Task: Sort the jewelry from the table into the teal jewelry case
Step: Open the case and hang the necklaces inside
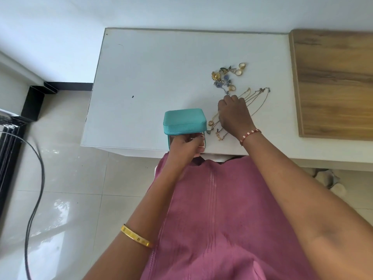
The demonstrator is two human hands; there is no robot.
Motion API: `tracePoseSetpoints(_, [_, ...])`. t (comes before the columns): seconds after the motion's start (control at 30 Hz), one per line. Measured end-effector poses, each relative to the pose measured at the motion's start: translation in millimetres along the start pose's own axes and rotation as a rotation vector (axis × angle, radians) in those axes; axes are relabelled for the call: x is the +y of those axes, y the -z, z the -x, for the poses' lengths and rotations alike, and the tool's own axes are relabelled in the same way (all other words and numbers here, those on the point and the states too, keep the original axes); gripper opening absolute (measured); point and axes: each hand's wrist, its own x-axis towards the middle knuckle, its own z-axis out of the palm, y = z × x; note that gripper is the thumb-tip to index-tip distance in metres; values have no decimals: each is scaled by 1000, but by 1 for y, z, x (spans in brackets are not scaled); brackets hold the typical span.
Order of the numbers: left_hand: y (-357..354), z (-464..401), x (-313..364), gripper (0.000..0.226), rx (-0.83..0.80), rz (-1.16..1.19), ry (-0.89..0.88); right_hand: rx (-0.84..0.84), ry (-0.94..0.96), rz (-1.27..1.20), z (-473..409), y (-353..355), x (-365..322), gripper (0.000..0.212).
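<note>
White tabletop (161, 67), smooth and matte, over glossy pale floor tiles; a wood-grain board (333, 83) lies at 3 o'clock.

Near. My left hand (184, 147) sits at the table's near edge, fingers curled in the open base of the case (184, 121). Whether they pinch a piece or only steady the base, I cannot tell. The case is a small teal box with rounded corners and a pebbled, leather-like skin; its lid stands up at 12 o'clock from my left hand, with a pale lining showing under it.

Middle. My right hand (235, 114) lies palm down just beside the case, at 3 o'clock from it, fingers bent onto the chains (254, 100). The grip is hidden beneath the hand, so I cannot say if a chain is pinched. Small pendants (219, 136) lie at 7 o'clock from this hand, near the case.

Far. Thin gold chains fan out from under my right fingers toward 1 o'clock, their long axes running near-left to far-right. Beyond, at 12 o'clock from the right hand, a cluster of earrings (222, 79), gold and blue, and plain gold rings (241, 68), is well apart from the case.

Judgement: the right hand is nearer the loose pieces; each must travel toward 9 o'clock to reach the case.
</note>
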Motion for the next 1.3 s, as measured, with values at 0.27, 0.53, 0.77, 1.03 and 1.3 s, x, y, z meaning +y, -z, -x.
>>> tracePoseSetpoints(0.27, [5, 3, 16, 19, 10, 19, -67, 52, -477, -1076, -4, 43, 7, 11])
tracePoseSetpoints(0.53, [9, 4, 29, 29, -36, 136, -55, -70, -563, -1754, -2, 91, 12, 26])
tracePoseSetpoints(0.77, [8, -2, 35, 22, -66, 168, -97, -358, -411, -1845, 12, 124, 9, 21])
tracePoseSetpoints(1.03, [13, -17, 45, 20, -97, 143, -157, -642, -311, -1752, 17, 137, -7, 17])
tracePoseSetpoints(1.3, [19, -24, 40, 32, -208, 166, -182, -717, -330, -1679, 9, 137, -27, 15])
